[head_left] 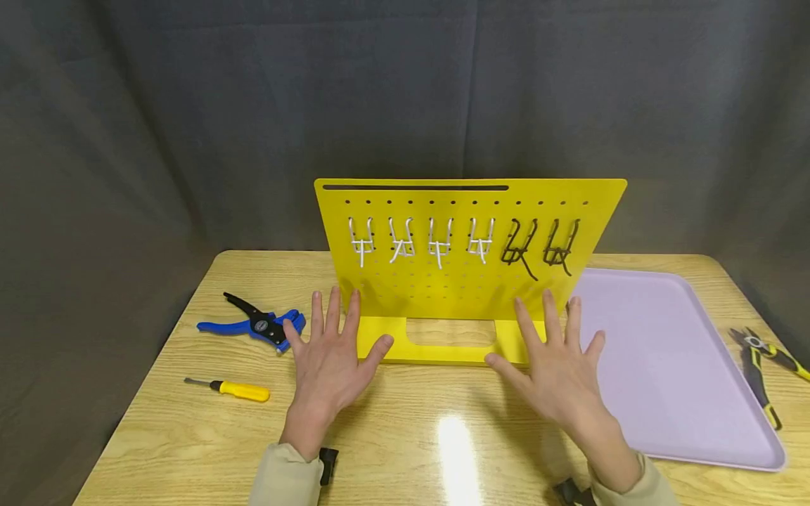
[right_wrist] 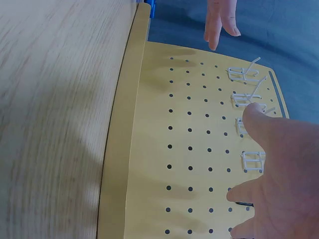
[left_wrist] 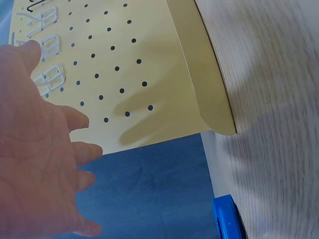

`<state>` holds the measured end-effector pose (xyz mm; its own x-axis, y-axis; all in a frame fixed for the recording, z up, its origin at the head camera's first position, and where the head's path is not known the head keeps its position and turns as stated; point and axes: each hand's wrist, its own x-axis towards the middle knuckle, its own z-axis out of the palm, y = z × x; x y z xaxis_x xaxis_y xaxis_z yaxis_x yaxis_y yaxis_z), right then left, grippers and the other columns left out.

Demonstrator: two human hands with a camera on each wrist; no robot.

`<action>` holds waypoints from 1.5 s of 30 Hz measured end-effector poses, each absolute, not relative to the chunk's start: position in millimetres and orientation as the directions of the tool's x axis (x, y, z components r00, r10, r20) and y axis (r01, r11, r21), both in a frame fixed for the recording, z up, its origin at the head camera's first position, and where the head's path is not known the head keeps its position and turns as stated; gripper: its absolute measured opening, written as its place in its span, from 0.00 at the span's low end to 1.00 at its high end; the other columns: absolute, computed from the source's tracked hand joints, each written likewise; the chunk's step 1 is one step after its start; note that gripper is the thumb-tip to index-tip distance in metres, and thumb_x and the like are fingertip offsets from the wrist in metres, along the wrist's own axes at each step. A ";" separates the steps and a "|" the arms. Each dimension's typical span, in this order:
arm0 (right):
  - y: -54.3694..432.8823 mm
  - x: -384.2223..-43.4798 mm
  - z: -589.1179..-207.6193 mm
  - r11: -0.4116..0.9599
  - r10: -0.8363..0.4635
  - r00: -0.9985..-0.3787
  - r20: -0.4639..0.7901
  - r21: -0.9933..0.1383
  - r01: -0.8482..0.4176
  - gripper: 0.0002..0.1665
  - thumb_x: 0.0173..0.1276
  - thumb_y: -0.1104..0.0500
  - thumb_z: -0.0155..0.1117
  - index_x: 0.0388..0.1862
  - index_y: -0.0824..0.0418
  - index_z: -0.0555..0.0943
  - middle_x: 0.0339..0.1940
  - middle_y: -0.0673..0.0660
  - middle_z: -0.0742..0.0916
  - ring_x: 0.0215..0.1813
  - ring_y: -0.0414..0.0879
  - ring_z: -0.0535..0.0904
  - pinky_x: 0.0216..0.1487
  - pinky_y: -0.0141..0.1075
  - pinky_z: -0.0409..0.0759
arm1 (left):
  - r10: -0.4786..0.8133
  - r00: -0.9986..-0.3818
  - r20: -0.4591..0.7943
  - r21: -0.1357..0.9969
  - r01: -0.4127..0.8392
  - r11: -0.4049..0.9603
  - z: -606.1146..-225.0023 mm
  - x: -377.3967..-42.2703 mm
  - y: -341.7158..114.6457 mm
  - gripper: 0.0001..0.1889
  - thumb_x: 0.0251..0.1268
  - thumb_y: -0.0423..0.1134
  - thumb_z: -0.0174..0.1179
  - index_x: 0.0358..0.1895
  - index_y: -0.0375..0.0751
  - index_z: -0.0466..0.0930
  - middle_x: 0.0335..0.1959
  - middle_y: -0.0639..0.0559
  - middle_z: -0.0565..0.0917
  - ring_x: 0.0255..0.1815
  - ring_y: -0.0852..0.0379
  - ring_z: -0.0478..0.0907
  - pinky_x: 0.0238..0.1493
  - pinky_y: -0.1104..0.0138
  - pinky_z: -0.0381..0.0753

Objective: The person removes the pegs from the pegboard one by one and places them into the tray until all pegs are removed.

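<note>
A yellow pegboard stand [head_left: 443, 295] stands upright on the table, with several white wire hooks [head_left: 439, 243] and two black hooks [head_left: 558, 246] in a row. My left hand [head_left: 332, 365] is spread in front of its left side, fingers straight and holding nothing. In the left wrist view the hand [left_wrist: 40, 149] hovers apart from the board, casting a shadow on it. My right hand [head_left: 560, 372] is spread likewise before the right side. The right wrist view shows that hand [right_wrist: 289, 179] over the hooks, its grasp empty.
Left of the stand lie a blue-and-black wire stripper [head_left: 259, 325] and a yellow-handled screwdriver [head_left: 243, 391]. A lilac tray [head_left: 671, 365] sits on the right, with yellow-and-black pliers [head_left: 756, 372] beside its right edge. A dark curtain [head_left: 405, 91] hangs behind the wooden table [head_left: 405, 436].
</note>
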<state>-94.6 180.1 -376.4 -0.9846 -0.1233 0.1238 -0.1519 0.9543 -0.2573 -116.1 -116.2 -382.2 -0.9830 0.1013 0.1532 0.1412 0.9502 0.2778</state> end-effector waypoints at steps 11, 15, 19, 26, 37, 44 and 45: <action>182.8 -93.0 -374.9 0.959 -0.117 -0.985 0.124 -0.244 -0.145 0.54 0.64 0.25 0.46 0.78 0.54 0.50 0.77 0.68 0.44 0.73 0.67 0.22 0.55 0.79 0.35 | 0.108 -0.982 0.152 0.277 0.147 0.949 -381.8 -115.6 -112.8 0.44 0.64 0.72 0.40 0.77 0.49 0.50 0.77 0.42 0.45 0.77 0.42 0.29 0.62 0.31 0.29; 180.6 -89.8 -369.5 0.951 -0.118 -0.989 0.090 -0.276 -0.138 0.52 0.64 0.26 0.49 0.77 0.56 0.54 0.76 0.70 0.51 0.74 0.72 0.31 0.56 0.79 0.40 | 0.109 -0.987 0.121 0.287 0.140 0.948 -380.6 -115.6 -115.5 0.44 0.64 0.71 0.43 0.76 0.48 0.50 0.77 0.40 0.44 0.76 0.38 0.29 0.62 0.30 0.32; 186.6 -87.1 -356.3 0.916 -0.126 -0.985 0.120 -0.366 -0.162 0.45 0.65 0.35 0.59 0.70 0.63 0.67 0.66 0.72 0.70 0.66 0.74 0.62 0.55 0.71 0.61 | 0.088 -0.989 0.120 0.357 0.125 0.926 -378.0 -121.5 -122.5 0.41 0.64 0.63 0.54 0.74 0.41 0.58 0.75 0.34 0.52 0.75 0.32 0.41 0.63 0.32 0.45; 215.1 -95.7 -329.0 0.859 0.032 -0.890 0.454 -0.467 -0.208 0.23 0.65 0.53 0.66 0.52 0.68 0.81 0.38 0.66 0.87 0.25 0.56 0.81 0.29 0.46 0.76 | -0.152 -0.952 0.264 0.691 0.077 0.719 -362.9 -148.8 -139.2 0.28 0.66 0.46 0.59 0.64 0.32 0.69 0.57 0.33 0.76 0.56 0.36 0.73 0.55 0.46 0.71; 228.4 -121.7 -319.2 0.716 0.246 -0.706 0.664 -0.616 -0.329 0.13 0.63 0.62 0.66 0.47 0.65 0.85 0.28 0.51 0.85 0.32 0.20 0.71 0.34 0.16 0.68 | -0.275 -0.924 0.266 0.882 0.117 0.457 -358.0 -189.1 -149.1 0.23 0.70 0.47 0.56 0.59 0.33 0.74 0.52 0.37 0.80 0.49 0.40 0.80 0.49 0.53 0.77; 238.5 -130.9 -327.3 0.606 0.322 -0.789 0.523 -0.754 -0.252 0.14 0.66 0.59 0.64 0.48 0.62 0.85 0.32 0.29 0.81 0.36 0.28 0.78 0.38 0.19 0.72 | -0.183 -0.963 0.199 0.887 0.098 0.450 -366.8 -205.5 -150.8 0.22 0.71 0.48 0.55 0.55 0.32 0.78 0.47 0.36 0.82 0.47 0.44 0.80 0.49 0.58 0.76; 239.7 -132.3 -328.6 0.588 0.322 -0.800 0.506 -0.769 -0.250 0.14 0.66 0.60 0.64 0.49 0.62 0.84 0.33 0.31 0.81 0.36 0.29 0.78 0.38 0.20 0.73 | -0.191 -0.961 0.201 0.891 0.098 0.444 -368.0 -207.0 -150.2 0.21 0.71 0.47 0.55 0.53 0.32 0.79 0.45 0.36 0.83 0.46 0.45 0.80 0.48 0.60 0.76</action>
